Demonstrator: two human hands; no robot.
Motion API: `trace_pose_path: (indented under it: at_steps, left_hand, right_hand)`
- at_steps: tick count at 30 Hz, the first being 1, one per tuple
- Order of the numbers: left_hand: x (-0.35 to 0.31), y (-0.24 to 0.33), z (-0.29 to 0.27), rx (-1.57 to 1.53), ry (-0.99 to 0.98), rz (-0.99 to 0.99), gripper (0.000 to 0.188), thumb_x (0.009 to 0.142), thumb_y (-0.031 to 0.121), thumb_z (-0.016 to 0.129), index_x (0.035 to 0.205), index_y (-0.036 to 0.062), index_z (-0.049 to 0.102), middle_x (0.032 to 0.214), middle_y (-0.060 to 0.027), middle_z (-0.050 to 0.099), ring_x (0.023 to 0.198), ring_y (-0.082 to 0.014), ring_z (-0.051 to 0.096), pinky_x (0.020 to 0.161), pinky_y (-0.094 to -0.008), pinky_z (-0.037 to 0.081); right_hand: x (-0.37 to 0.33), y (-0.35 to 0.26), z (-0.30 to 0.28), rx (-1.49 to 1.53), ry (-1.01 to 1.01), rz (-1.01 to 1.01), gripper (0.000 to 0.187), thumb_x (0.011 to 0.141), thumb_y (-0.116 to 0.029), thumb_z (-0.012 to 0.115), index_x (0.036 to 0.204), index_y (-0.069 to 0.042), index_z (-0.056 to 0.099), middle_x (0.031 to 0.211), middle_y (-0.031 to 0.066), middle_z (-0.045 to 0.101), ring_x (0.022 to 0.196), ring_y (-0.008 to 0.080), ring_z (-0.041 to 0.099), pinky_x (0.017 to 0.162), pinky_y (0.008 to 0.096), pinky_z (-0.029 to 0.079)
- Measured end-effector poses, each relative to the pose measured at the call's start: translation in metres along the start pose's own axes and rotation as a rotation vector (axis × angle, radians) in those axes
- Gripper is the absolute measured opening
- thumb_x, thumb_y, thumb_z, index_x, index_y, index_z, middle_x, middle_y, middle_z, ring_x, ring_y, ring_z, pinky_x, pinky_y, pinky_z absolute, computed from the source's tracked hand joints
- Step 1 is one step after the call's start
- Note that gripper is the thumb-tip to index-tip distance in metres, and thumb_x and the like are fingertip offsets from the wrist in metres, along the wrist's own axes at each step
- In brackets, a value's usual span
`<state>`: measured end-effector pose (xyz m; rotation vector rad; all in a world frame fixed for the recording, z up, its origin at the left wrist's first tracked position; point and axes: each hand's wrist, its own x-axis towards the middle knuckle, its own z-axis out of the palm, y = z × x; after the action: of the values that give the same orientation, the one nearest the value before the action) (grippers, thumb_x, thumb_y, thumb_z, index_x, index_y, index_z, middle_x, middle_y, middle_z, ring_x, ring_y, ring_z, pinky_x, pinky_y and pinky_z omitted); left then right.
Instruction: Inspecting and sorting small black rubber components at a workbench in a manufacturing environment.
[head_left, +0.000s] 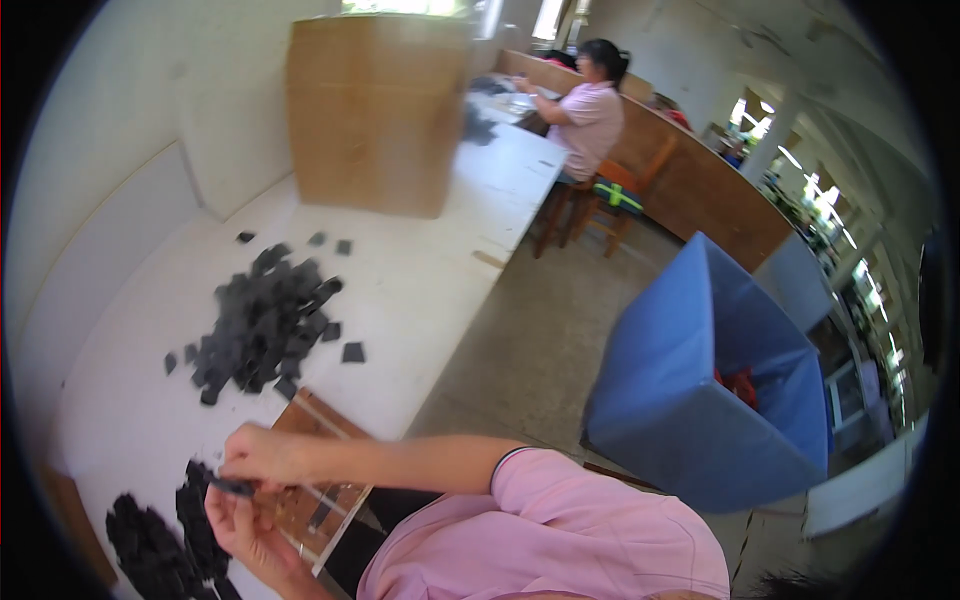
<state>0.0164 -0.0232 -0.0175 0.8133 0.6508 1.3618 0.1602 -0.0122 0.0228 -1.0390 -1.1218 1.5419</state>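
A small dark strip-like piece (234, 487) sits between my two hands at the lower left of the table. The fingers of my right hand (258, 456) pinch it from above. From below, my left hand (243, 528) grips it with thumb and fingers. Its exact kind is too blurred to tell. Beside the hands lie a bundle of black pieces (196, 515) and another black bundle (150, 550). Under and to the right of my hands is a brown wooden board (330, 415) with pale strips across it. Farther up the table spreads a heap of small black square pieces (262, 325).
A tall cardboard box (380, 115) stands on the white table (400, 290) at the back. Right of the table is a blue fabric bin (660, 380) with something red inside. Another person (590, 115) sits at the table's far end, near a wooden chair (625, 190).
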Motion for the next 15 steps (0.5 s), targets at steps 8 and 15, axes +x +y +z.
trace_pose_path:
  at_steps: [8,15]
  left_hand:
    - [0.006,0.038,0.010,0.708,-0.020,0.406,0.040,0.083,-0.004,0.052,0.123,-0.0011,0.049,0.111,-0.0098,0.056,0.101,-0.0152,0.054,0.085,-0.0272,0.043]
    - [0.017,0.053,0.010,0.903,-0.295,0.429,0.033,0.080,-0.004,0.055,0.112,-0.0017,0.057,0.095,-0.0100,0.061,0.086,-0.0166,0.058,0.078,-0.0269,0.045]
  right_hand:
    - [0.005,0.005,-0.009,-0.586,0.176,-0.201,0.018,0.088,-0.017,0.057,0.083,0.001,0.059,0.068,0.0034,0.057,0.065,0.0088,0.055,0.058,0.0229,0.043]
    - [-0.026,0.017,-0.011,-0.378,0.389,-0.369,0.021,0.083,-0.015,0.065,0.093,0.001,0.056,0.074,0.0063,0.060,0.067,0.0125,0.057,0.063,0.0260,0.047]
